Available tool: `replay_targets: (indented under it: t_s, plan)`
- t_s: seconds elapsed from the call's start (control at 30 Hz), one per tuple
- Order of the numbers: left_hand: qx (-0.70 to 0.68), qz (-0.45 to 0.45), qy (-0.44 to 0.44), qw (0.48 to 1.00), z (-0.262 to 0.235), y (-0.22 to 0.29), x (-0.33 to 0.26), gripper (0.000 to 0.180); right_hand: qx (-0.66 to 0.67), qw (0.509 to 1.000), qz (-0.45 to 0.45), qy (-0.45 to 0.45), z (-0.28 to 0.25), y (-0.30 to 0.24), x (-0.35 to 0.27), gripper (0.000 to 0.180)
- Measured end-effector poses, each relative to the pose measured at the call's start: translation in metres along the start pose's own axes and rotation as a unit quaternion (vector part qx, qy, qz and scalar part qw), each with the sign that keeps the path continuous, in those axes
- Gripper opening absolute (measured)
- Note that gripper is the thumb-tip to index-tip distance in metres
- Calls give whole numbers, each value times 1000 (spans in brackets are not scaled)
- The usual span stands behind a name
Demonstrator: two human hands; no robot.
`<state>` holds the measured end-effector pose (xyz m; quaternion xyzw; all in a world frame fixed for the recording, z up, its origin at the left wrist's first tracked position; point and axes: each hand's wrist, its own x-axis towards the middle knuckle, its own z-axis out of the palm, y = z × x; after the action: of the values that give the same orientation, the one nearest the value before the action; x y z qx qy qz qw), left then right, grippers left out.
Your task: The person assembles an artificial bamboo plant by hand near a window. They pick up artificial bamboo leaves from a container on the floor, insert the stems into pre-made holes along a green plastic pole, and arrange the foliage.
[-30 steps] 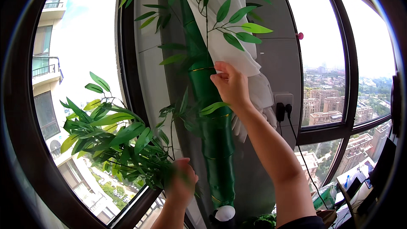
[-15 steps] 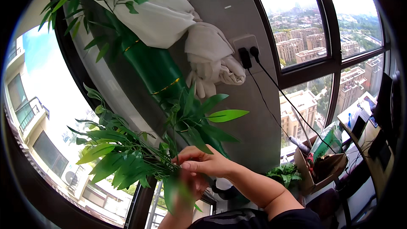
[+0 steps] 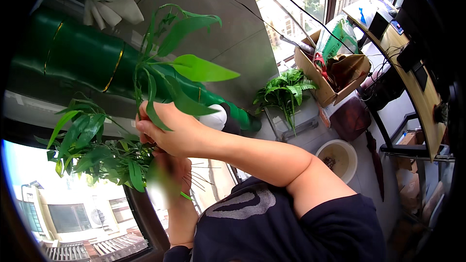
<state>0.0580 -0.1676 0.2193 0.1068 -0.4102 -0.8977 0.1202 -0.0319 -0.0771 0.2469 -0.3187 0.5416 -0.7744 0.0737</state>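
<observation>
A: What fills most of the view?
B: A thick, glossy green, jointed bamboo-like pole, running from between nine and ten o'clock to just past the middle. A curved desk with a pale wooden top stands between two and three o'clock, and an open brown cardboard box at two.
A: And the foliage?
B: A dense bundle of dark green, leafy artificial stems, toward eight to nine o'clock. The left hand looks closed around its gathered ends, with thin bare stems poking out toward three to four o'clock. (A blurred green patch crosses that hand, so I can't tell how each finger sits.)
A: The right hand?
B: The right hand sits just above the left, thumb and fingers pinching a single sprig with one bright, pointed leaf. The sprig rises from the fingers toward twelve o'clock, its leaves fanning to one.
A: How does the pole lie from there?
B: Toward twelve o'clock from the right hand, which is the nearer one. Its long axis slopes from ten toward four, so the sprig stands across it. The leaves overlap the pole in view; I can't tell whether they touch.
A: Anything smaller?
B: A thin gold ring around the pole, left of the sprig.
</observation>
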Motion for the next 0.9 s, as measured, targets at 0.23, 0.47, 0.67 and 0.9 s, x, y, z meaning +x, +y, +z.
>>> replay_targets:
  t_s: [0.23,0.47,0.67,0.9]
  plan:
    - [-16,-16,-118,993,-20,12,-4,26,121,990,45,-53,3,-30,0,10]
    - [0,-1,-111,994,-13,17,-10,27,93,987,32,-127,-8,-45,-5,12]
    - [48,54,-67,995,-29,23,-11,25,55,995,-44,-72,-37,-79,5,21]
    - [60,75,-68,993,-4,31,-3,27,220,970,-38,-97,-40,-73,14,28]
